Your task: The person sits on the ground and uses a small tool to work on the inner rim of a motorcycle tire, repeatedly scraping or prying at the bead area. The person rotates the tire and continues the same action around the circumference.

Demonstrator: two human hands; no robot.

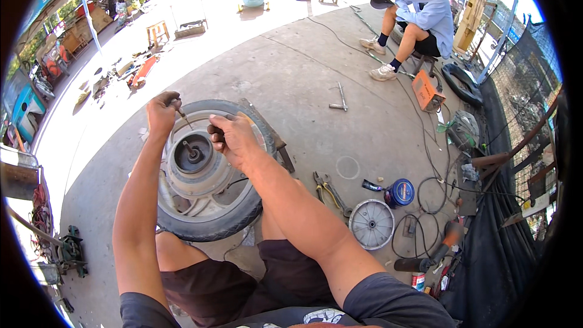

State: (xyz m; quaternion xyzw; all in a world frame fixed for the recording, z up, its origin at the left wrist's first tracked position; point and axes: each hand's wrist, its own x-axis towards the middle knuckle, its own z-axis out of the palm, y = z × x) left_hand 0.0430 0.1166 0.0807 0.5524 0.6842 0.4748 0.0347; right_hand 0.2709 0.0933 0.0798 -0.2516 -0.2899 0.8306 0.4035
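Note:
A wheel with a black tyre (209, 229) and a grey hub lies on its side in front of my knees. In the middle of its hub is a round dark recess (203, 161) with an axle (193, 153) standing up in it. My left hand (161, 113), over the far left rim, is closed on a slim screwdriver-like tool (183, 116); its thin shaft slants down toward the hub. Above the right side of the hub, my right hand (234, 138) has its fingers curled together. Whatever it may pinch is too small or hidden to make out.
To the right lie pliers (328, 189), a round spoked metal cover (371, 225), a blue tin (401, 193) and an angle grinder (434, 252). A T-shaped wrench (340, 98) lies farther off. Cables cross the floor by an orange machine (427, 92). Another person (425, 24) sits at far right.

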